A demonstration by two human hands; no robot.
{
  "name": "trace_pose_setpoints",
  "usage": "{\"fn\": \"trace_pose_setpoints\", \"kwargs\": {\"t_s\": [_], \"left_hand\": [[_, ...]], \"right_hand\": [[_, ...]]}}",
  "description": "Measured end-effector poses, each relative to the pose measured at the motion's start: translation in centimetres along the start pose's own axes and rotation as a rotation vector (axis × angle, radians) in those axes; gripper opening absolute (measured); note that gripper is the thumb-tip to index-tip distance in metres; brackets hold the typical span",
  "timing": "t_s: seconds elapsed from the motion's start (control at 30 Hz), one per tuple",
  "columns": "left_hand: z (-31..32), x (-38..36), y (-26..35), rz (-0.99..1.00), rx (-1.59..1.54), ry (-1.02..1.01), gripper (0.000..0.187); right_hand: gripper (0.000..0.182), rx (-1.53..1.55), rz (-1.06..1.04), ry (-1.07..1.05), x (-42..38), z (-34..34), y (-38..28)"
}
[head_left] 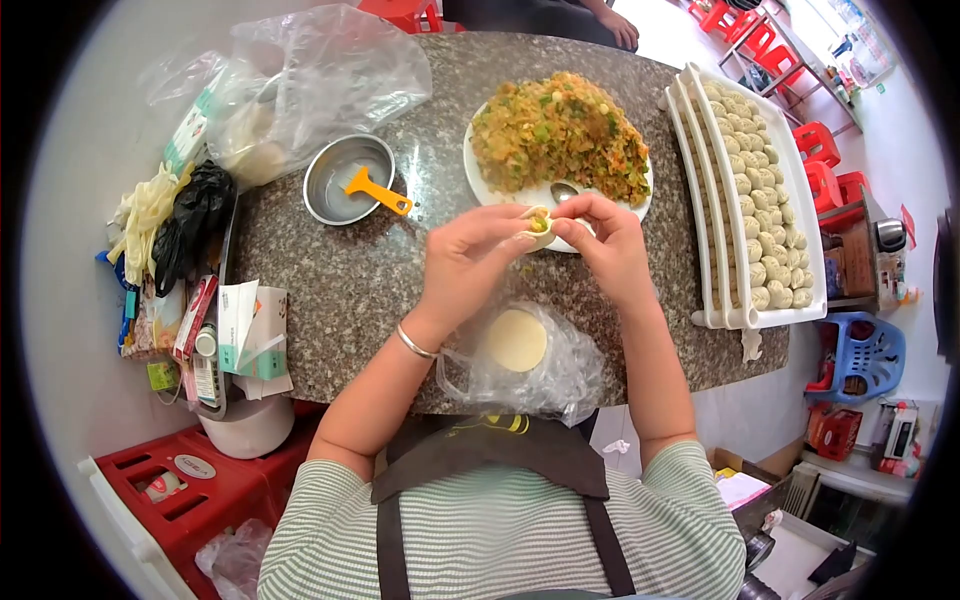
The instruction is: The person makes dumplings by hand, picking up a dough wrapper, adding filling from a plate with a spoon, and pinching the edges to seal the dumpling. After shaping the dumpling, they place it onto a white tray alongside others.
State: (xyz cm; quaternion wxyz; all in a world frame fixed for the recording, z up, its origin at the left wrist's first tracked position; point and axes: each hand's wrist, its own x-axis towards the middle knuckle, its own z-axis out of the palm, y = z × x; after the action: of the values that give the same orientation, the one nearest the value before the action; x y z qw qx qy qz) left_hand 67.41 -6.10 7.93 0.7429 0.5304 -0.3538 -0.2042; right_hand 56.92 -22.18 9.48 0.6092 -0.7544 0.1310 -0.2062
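Observation:
Above the counter, a small dumpling [541,226] is held between both hands, its round wrapper cupped and showing green and orange filling inside. My left hand [468,258] grips it from the left with thumb and fingers. From the right, my right hand [608,252] pinches the wrapper's edge. Just beyond them lies a white plate [477,178] heaped with chopped vegetable filling [558,135], with a metal spoon [564,190] at its near side. Pale round wrappers [516,341] rest on a clear plastic bag [573,372] below my hands.
Stacked white trays [816,290] with rows of pleated dumplings [765,205] stand at the right. A metal bowl [322,195] with an orange-handled tool [378,190] is at the left, near a large plastic bag [330,75]. Tissue boxes [253,330] crowd the left edge. Someone's hand [622,30] shows at the far side.

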Motion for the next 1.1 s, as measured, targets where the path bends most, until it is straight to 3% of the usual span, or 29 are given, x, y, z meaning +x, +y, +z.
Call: {"fn": "trace_pose_setpoints", "kwargs": {"t_s": [0.23, 0.3, 0.43, 0.5, 0.63, 0.73, 0.8, 0.83, 0.93, 1.0, 1.03, 1.1], "left_hand": [[0.3, -0.2, 0.1, -0.104, -0.028, 0.048, 0.017], [0.2, -0.2, 0.3, -0.166, 0.010, 0.076, 0.017], [0.6, 0.0, 0.6, -0.175, -0.057, 0.137, 0.017], [0.0, 0.1, 0.1, -0.184, -0.079, 0.051, 0.017], [0.1, 0.1, 0.2, -0.130, -0.081, -0.033, 0.017], [0.0, -0.2, -0.6, -0.104, -0.045, -0.011, 0.015], [0.0, -0.2, -0.6, -0.134, -0.070, 0.056, 0.012], [0.2, -0.3, -0.3, -0.133, -0.068, 0.056, 0.012], [0.8, -0.3, 0.5, -0.170, 0.198, 0.154, 0.012], [0.5, -0.2, -0.2, 0.075, 0.349, 0.010, 0.015], [0.4, -0.2, -0.4, 0.075, 0.349, 0.013, 0.015], [0.2, -0.3, -0.5, -0.002, 0.165, -0.007, 0.016]], "right_hand": [[0.010, -0.135, -0.175, 0.106, -0.5, 1.1, -0.6], [0.010, -0.285, -0.311, 0.094, -0.4, 1.1, -0.6], [0.010, -0.283, -0.297, 0.142, -0.7, 0.7, 0.1], [0.010, -0.081, -0.057, 0.046, -0.6, 0.2, -0.2], [0.010, -0.027, -0.048, 0.030, -0.4, 0.1, -0.1], [0.009, -0.092, -0.076, 0.068, -0.7, 0.6, -0.5], [0.010, -0.267, -0.273, 0.097, -0.7, 0.9, -0.2], [0.010, -0.266, -0.274, 0.097, -0.8, 0.9, -0.2], [0.010, -0.379, -0.350, 0.123, -0.8, 1.0, 0.0], [0.009, -0.315, -0.303, 0.151, -0.9, 0.8, 0.2], [0.009, -0.315, -0.304, 0.149, -0.9, 0.5, 0.2], [0.009, -0.116, -0.096, 0.025, -0.7, -0.1, 0.1]]}}
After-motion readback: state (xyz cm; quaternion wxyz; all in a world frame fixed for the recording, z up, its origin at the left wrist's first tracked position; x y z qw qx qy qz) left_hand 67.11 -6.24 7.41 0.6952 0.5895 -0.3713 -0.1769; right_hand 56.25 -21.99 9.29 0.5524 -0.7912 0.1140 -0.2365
